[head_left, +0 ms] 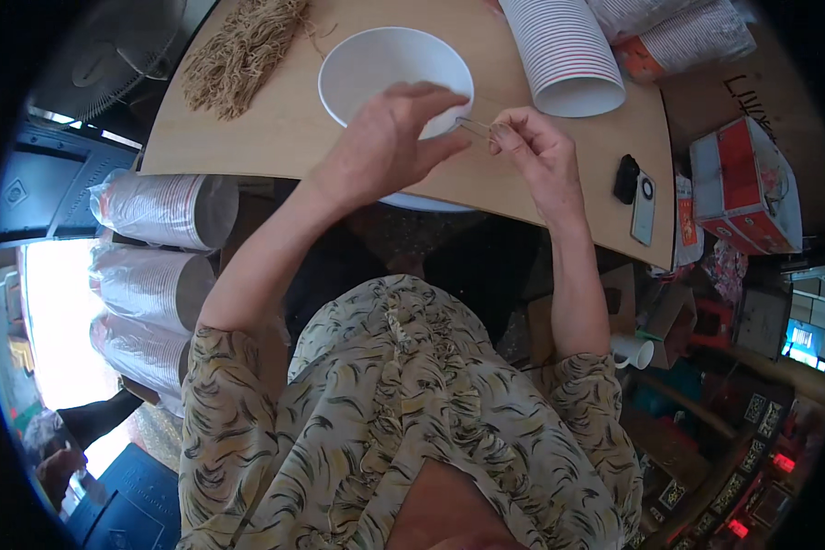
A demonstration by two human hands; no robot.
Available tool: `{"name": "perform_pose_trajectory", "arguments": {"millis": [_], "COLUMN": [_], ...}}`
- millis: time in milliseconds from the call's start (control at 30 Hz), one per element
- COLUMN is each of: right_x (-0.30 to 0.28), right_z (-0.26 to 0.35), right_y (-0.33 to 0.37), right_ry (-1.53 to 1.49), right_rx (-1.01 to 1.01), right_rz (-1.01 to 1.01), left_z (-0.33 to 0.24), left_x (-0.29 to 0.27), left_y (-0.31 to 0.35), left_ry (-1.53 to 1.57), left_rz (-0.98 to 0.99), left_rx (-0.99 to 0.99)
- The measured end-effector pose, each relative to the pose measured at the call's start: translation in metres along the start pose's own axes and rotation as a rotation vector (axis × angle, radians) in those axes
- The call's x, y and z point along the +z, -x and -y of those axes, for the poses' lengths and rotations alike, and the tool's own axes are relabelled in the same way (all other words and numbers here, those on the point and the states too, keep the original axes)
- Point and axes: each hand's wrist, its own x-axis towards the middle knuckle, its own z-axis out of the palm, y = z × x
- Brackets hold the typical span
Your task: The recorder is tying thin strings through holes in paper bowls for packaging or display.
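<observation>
A wide white paper tub (367,69) stands on the wooden table in front of me, its mouth facing up. My left hand (390,137) hovers over the tub's near rim, thumb and fingers apart, with nothing visible between them. To its right, my right hand (539,151) is closed in a pinch. From those fingertips a thin strand (475,125), like string or wire, runs left toward the tub's rim. Whether the strand is fastened to the tub I cannot tell. My left hand hides part of the tub's near side.
A bundle of beige twine (238,64) lies at the table's far left. Stacked white tubs (568,50) lie at the far right, beside wrapped stacks. A phone (643,209) and a black object (626,179) rest near the right edge. More wrapped tubs (147,211) are at left.
</observation>
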Motion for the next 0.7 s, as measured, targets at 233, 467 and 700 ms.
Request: {"name": "perform_pose_trajectory", "arguments": {"millis": [233,467,700], "right_x": [0.002,-0.003,-0.015], "right_z": [0.014,0.006,0.002], "right_y": [0.009,0.004,0.003], "right_ry": [-0.003,-0.08,-0.031], "right_rx": [-0.121,-0.119,-0.13], "right_rz": [-0.014,-0.043,-0.081], "left_z": [0.013,0.002,0.019], "left_x": [-0.001,-0.003,0.0], "left_y": [-0.041,-0.06,-0.057], "left_ry": [0.156,0.565,0.4], "left_rz": [0.313,0.72,0.606], "left_rx": [0.005,-0.39,-0.054]}}
